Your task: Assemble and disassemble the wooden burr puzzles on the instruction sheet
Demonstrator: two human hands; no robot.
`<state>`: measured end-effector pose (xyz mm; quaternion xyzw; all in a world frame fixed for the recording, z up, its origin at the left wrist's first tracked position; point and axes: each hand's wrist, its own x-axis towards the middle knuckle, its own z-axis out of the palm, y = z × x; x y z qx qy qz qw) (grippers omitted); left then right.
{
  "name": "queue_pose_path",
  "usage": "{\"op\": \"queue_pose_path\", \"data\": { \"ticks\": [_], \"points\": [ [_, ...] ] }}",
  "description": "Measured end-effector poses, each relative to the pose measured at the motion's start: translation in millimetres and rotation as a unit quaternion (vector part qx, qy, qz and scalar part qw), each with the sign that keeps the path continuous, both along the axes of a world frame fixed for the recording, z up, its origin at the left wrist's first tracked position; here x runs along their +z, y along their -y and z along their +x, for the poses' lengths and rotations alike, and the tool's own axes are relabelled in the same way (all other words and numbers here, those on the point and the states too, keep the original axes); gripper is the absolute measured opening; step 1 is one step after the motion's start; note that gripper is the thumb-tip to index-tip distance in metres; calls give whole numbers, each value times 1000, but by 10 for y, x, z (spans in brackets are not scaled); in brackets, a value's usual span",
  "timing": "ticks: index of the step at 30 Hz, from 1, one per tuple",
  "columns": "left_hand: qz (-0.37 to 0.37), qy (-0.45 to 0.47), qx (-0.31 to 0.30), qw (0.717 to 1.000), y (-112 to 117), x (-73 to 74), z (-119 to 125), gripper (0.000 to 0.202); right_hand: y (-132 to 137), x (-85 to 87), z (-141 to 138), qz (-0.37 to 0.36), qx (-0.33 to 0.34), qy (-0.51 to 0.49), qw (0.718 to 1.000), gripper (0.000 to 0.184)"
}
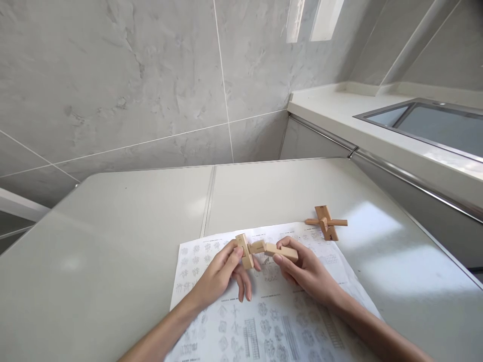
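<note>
My left hand (223,271) pinches an upright wooden puzzle block (245,256) between thumb and fingers, with the lower fingers hanging loose. In my right hand (307,269) is a notched wooden puzzle stick (284,252), gripped by thumb and forefinger. A short light-wood section (257,246) bridges the space between these two pieces; whether it belongs to one of them I cannot tell. Both hands are above a printed instruction sheet (269,287) covered in small puzzle drawings. Beyond the right hand, a cross-shaped set of joined wooden pieces (324,223) lies at the sheet's far right edge.
The sheet rests on a glossy pale table (124,251) with a seam (209,201) across it. A grey tiled wall (151,75) stands behind. To the right runs a white counter (324,105) with a metal-framed sink (426,125).
</note>
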<state>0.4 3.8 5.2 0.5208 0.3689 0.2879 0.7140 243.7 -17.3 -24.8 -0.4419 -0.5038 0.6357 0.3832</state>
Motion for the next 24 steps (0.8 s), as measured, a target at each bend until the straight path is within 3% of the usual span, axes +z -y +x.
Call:
{"op": "queue_pose_path", "data": {
  "ticks": [5, 14, 20, 24],
  "points": [
    [8, -11, 9, 1000, 16, 10, 8, 39, 18, 50, -28, 32, -19, 22, 999, 45],
    [5, -52, -3, 999, 56, 0, 5, 55, 34, 15, -41, 69, -34, 80, 994, 47],
    [26, -83, -7, 996, 49, -21, 0, 52, 45, -106, -37, 181, -90, 158, 966, 34],
    [25, -97, -5, 995, 55, -48, -17, 50, 45, -89, -47, 243, -91, 180, 949, 24]
  ]
}}
